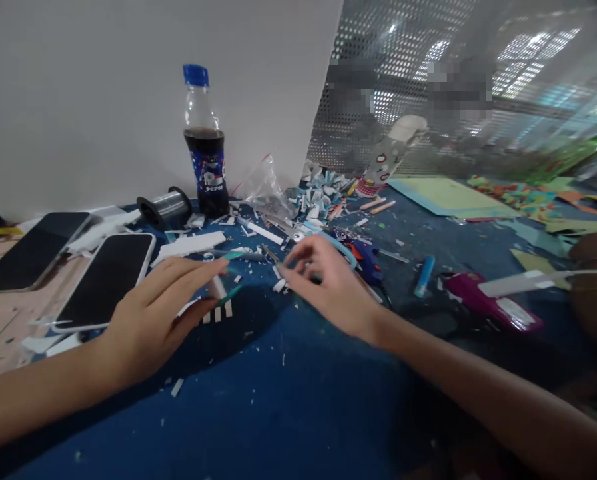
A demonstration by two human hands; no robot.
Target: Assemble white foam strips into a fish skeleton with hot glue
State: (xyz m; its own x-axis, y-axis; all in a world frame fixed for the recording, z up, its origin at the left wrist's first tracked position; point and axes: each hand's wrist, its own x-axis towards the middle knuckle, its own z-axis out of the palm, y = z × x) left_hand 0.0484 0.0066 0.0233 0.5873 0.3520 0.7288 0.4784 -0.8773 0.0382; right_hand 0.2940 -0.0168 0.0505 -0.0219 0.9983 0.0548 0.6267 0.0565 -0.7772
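My left hand (pixel 161 310) reaches over the blue table cover (pixel 278 400), fingers stretched forward and pressed together around a small white piece (pixel 217 288), with thin teal strips (pixel 231 293) at the fingertips. My right hand (pixel 328 283) is smeared by motion just to the right; its fingers curl near small white scraps (pixel 278 285) and a light-blue curved band (pixel 341 247). The two hands lie a short way apart.
A Pepsi bottle (pixel 206 153) stands at the back by a wire spool (pixel 164 205) and a clear plastic bag (pixel 263 190). Two phones (pixel 106 277) lie at left. Paper scraps, a glue gun (pixel 366 260), a blue tube (pixel 423 277), a magenta tool (pixel 488 307) and coloured paper (pixel 443 197) lie right.
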